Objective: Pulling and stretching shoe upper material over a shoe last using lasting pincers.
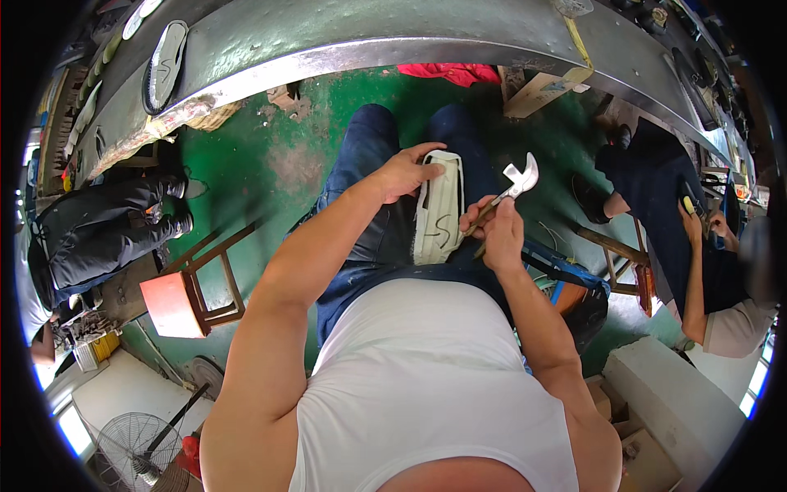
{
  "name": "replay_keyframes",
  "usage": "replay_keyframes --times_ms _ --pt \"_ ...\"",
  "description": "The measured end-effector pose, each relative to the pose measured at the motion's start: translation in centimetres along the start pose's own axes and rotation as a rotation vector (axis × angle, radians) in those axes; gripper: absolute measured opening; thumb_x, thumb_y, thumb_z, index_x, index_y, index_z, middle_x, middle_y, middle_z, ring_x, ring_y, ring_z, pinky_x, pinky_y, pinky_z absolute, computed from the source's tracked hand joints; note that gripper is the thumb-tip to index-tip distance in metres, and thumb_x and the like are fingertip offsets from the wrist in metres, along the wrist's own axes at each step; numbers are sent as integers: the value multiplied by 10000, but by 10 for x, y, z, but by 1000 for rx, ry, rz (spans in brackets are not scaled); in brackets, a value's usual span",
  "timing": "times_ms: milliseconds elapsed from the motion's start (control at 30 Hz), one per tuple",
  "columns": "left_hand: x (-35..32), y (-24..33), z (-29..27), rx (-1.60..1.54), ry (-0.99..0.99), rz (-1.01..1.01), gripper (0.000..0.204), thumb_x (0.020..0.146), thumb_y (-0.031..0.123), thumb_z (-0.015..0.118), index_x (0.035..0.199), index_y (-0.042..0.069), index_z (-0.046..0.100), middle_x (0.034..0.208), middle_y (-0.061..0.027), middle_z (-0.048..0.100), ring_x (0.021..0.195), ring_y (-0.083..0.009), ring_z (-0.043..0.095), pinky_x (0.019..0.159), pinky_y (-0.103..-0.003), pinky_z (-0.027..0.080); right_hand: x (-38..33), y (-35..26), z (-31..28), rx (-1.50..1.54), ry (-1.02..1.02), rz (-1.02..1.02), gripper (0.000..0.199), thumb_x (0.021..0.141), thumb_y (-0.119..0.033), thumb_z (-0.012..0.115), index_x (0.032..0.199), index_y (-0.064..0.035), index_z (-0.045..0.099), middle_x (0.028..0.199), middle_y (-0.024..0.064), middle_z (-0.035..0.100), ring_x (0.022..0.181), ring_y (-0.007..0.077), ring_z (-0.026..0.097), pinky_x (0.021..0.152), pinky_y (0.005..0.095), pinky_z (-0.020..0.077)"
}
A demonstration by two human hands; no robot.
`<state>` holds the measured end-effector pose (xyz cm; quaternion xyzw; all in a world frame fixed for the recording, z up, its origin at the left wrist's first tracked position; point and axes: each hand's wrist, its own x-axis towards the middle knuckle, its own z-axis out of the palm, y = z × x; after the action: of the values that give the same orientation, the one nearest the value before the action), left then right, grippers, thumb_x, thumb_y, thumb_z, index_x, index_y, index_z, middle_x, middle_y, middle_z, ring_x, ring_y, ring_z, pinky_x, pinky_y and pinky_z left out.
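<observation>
A shoe upper on a last [438, 209], sole side up, rests between my thighs. Its pale insole carries a dark curved pen mark, and a light edge runs around it. My left hand [403, 174] grips its far end, the thumb lying over the edge. In my right hand [498, 230] are lasting pincers [520, 176] with a shiny curved head pointing up and away. The pincers' handles run down through my fingers, close to the shoe's right side but with the head apart from it.
A metal-topped bench [361, 57] curves across the far side, with a similar lasted shoe [166, 70] at its left. A red-seated stool [174, 305] and a fan [139, 443] stand left. Co-workers sit on both sides; the right one's hand [693, 220] holds something yellowish.
</observation>
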<state>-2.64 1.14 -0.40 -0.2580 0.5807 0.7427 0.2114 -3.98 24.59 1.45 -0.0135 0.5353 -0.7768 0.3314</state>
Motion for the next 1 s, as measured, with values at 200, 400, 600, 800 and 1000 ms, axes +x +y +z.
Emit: replay_keyframes --times_ms 200,400,600,800,1000 --pt "4 -31 -12 -143 187 48 483 942 190 634 1401 97 516 1180 -123 663 991 -240 677 780 -423 555 -69 -85 -21 283 -136 134 454 1067 -466 365 1028 -48 539 806 94 588 693 203 610 631 336 532" --pt "-45 -52 17 467 466 64 319 933 240 562 1029 -40 681 928 -230 694 902 -343 674 833 -400 522 -41 -73 -1 -999 -244 103 349 963 -288 576 1113 26 549 810 164 641 780 314 658 747 420 505" --pt "-69 -55 29 -147 195 90 600 796 -46 537 1390 33 525 1233 -154 647 1132 -257 613 1001 -332 461 -23 -66 1 -1359 -454 359 392 953 -282 572 1184 34 553 967 275 669 960 464 633 846 493 484" --pt "-82 -87 33 104 106 174 961 787 60 661 1564 -36 103 1480 -248 436 1382 -291 435 1162 -327 309 -8 -94 -3 -1494 -693 27 421 926 -202 597 1249 60 531 1051 286 650 993 443 634 874 473 501" --pt "-94 -72 43 173 36 198 942 818 94 655 1559 -57 93 1517 -245 386 1412 -281 390 1173 -331 288 10 -105 36 -1917 -872 -516 418 826 -104 634 1199 72 574 988 221 666 895 390 658 799 429 539"
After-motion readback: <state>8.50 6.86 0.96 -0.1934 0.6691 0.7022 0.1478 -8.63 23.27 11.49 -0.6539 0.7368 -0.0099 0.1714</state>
